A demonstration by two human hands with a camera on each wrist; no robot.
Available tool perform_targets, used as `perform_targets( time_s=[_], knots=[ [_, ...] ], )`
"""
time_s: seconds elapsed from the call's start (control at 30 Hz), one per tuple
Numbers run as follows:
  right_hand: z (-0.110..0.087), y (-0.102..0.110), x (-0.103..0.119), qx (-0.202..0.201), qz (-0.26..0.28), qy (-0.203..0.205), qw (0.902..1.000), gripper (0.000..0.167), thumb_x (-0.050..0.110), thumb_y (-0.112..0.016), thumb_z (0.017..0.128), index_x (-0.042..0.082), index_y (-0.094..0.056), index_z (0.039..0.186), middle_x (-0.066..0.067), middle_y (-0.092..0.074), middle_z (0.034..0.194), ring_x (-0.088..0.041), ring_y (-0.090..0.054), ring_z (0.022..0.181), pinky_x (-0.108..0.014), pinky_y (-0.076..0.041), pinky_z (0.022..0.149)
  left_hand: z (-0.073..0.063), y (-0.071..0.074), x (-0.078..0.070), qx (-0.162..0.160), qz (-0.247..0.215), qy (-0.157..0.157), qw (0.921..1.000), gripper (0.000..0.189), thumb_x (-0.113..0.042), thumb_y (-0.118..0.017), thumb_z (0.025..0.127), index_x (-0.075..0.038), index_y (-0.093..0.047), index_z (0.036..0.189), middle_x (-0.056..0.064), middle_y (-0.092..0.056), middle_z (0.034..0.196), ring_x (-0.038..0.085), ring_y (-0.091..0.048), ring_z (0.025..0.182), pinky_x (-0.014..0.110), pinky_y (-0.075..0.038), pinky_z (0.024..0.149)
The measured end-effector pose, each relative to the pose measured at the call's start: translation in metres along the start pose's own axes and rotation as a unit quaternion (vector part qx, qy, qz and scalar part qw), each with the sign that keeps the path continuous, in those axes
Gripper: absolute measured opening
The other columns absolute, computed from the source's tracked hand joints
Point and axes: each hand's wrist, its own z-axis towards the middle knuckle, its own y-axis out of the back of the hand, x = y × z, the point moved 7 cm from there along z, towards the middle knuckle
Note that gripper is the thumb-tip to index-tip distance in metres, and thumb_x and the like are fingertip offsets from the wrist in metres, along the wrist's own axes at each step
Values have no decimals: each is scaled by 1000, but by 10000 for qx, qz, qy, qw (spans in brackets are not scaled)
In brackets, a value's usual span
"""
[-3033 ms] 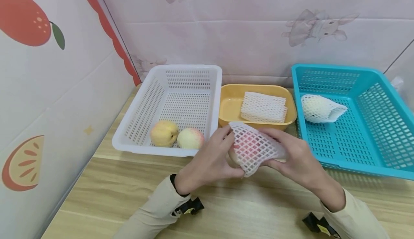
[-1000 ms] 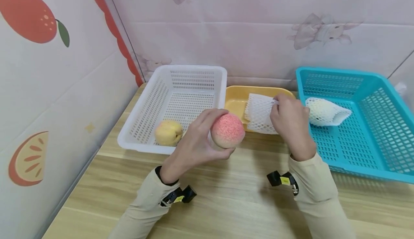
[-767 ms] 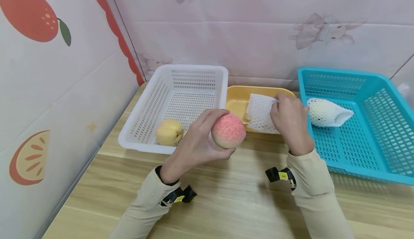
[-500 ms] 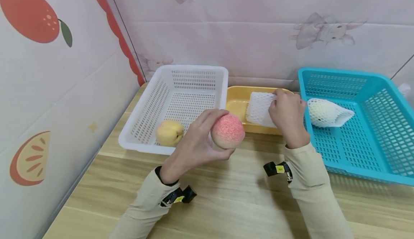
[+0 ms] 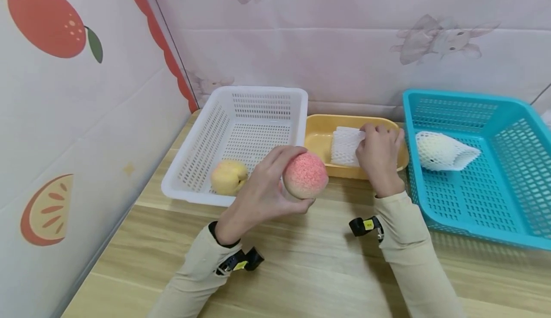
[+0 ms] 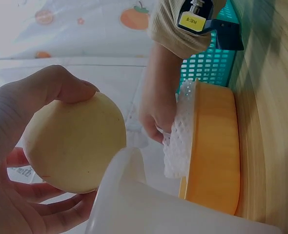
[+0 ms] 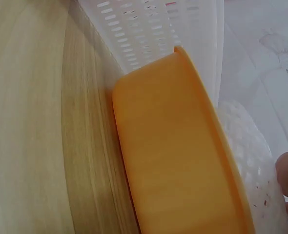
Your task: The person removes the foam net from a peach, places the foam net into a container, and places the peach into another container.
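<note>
Left hand (image 5: 267, 184) curled round peach (image 5: 306, 175) above tabletop (image 5: 310, 270), near white basket (image 5: 271, 90). Right hand (image 5: 380, 153), fingers bent, pinching foam net (image 5: 344, 147) in yellow tray (image 5: 317, 141). Netted fruit (image 5: 443, 152) in blue basket (image 5: 473, 96).

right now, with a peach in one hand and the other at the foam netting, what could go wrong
The left hand holds the bare peach above the table, so a slip could drop and bruise it.

The right hand pinches the foam netting at the yellow tub; a hard pull might tear the mesh.
</note>
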Motion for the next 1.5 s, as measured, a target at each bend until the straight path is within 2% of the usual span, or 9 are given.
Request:
perform_targets(
  time_s=[0.27,0.37,0.5,0.7,0.9,1.07,1.27,1.37,1.5],
  knots=[
    [1,-2,-6,-142,100,-3,9998,23,-5,-53,88,-9,-63,108,-32,-53,114,-50,-39,118,-61,-2,113,0,0,2,4,53,23,10000,77,-24,-87,61,-8,-53,128,8,-55,123,17,-57,109,31,-50,91],
    [1,-5,-9,-223,102,-41,9997,24,-5,-56,86,-10,-61,109,-32,-47,112,-47,-35,115,-57,-11,112,0,0,2,22,86,51,9999,77,-24,-88,61,-8,-53,127,8,-55,122,17,-58,108,32,-51,90],
    [1,-5,-12,-599,102,-121,9981,27,-5,-60,82,-9,-56,108,-30,-38,109,-45,-28,107,-53,-21,95,0,-1,2,56,127,74,9999,76,-24,-88,60,-8,-54,127,8,-55,122,18,-59,107,32,-51,89],
    [1,-3,-13,-917,11,-78,9958,11,-2,-63,80,-2,-53,82,-26,-41,98,-45,-31,100,-54,-20,86,1,-2,1,64,179,83,9998,77,-24,-88,60,-8,-54,127,8,-55,123,18,-59,108,32,-51,89],
    [-1,-8,-13,-485,86,109,9987,27,14,-65,87,0,-59,65,-16,-55,64,-37,-51,72,-48,-35,71,1,-2,1,66,156,85,9998,76,-24,-88,61,-8,-54,127,9,-55,124,19,-59,108,33,-51,90],
    [-3,-12,-15,-43,87,78,9999,50,31,-53,98,4,-56,56,-8,-45,48,-26,-44,48,-34,-31,44,0,-2,1,56,139,66,9999,76,-23,-88,61,-8,-54,127,9,-55,123,19,-58,108,34,-51,90],
    [-4,-14,-12,751,-106,81,9971,63,47,-34,102,3,-60,65,-9,-45,52,-29,-48,54,-36,-34,45,0,-2,2,77,215,69,9997,77,-25,-88,61,-8,-54,128,10,-54,124,20,-58,109,34,-51,90],
    [-7,-18,-11,1455,-183,74,9892,66,50,-29,102,2,-63,73,-11,-48,58,-31,-52,61,-38,-36,49,0,-2,2,91,241,66,9996,77,-25,-88,61,-7,-54,128,10,-54,124,19,-58,109,34,-51,90],
    [-12,-24,-10,2121,-185,49,9771,61,44,-32,103,4,-60,67,-12,-51,64,-29,-52,65,-37,-38,53,0,-2,2,92,221,53,9997,77,-24,-88,61,-7,-54,128,10,-54,124,19,-58,110,34,-51,90]
  ],
)
